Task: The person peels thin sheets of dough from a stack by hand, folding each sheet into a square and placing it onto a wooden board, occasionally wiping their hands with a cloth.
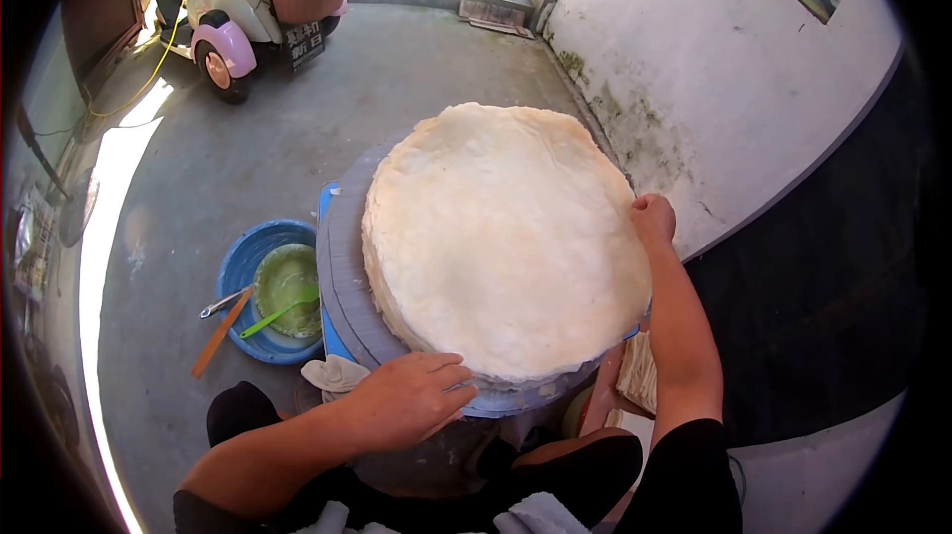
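A thick stack of pale round flatbread sheets (501,237) rests on a grey round board (347,266), its layered edges showing at the left. My right hand (654,221) is at the stack's right rim, fingers bent and pinched together on the edge of the top sheet. By the near-left rim, my left hand (421,395) has its fingers stretched out and slightly apart, fingertips right at the lower edge of the stack. The top sheet lies spread over the pile, with a wavy far edge.
Left of the board, a blue basin (233,271) holds a bowl of pale green liquid (288,286), a green spoon (283,316) and a wooden stick (220,336). More stacked sheets (640,375) sit below right. A scooter (233,18) stands far left; a white wall (714,68) rises at right.
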Demonstrator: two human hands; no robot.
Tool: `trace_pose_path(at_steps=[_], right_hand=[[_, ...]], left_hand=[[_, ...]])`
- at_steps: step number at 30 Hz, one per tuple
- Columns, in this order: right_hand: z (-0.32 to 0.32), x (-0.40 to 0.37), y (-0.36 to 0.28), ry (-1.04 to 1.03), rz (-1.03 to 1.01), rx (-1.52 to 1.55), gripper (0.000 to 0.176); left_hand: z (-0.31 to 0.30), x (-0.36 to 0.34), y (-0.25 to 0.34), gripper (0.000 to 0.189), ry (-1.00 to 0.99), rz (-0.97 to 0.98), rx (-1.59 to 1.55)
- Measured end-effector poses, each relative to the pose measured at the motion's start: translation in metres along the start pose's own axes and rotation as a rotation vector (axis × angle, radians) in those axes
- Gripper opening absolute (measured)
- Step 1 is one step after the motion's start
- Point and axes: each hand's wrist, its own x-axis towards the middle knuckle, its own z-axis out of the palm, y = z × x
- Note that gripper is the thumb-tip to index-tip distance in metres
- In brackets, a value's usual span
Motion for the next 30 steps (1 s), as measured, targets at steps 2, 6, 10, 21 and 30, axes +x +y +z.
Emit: trace_pose_path(at_steps=[2, 6, 10, 21, 30], right_hand=[[-0.001, 0.005, 0.003, -0.005, 0.004, 0.000, 0.010], [0.003, 0.016, 0.014, -0.049, -0.045, 0.042, 0.008], [0.002, 0.022, 0.015, -0.103, -0.047, 0.114, 0.006], [-0.010, 0.011, 0.007, -0.076, -0.186, 0.158, 0.013], [-0.011, 0.014, 0.006, -0.178, -0.182, 0.046, 0.011]], left_hand=[[0.000, 0.000, -0.001, 0.031, -0.012, 0.000, 0.006], [0.000, 0.001, -0.002, 0.030, -0.019, 0.006, 0.006], [0.001, 0.001, -0.001, 0.030, -0.016, -0.010, 0.000], [0.001, 0.002, -0.004, 0.030, -0.096, -0.027, 0.003], [-0.001, 0.000, -0.003, 0.032, -0.128, -0.053, 0.010]])
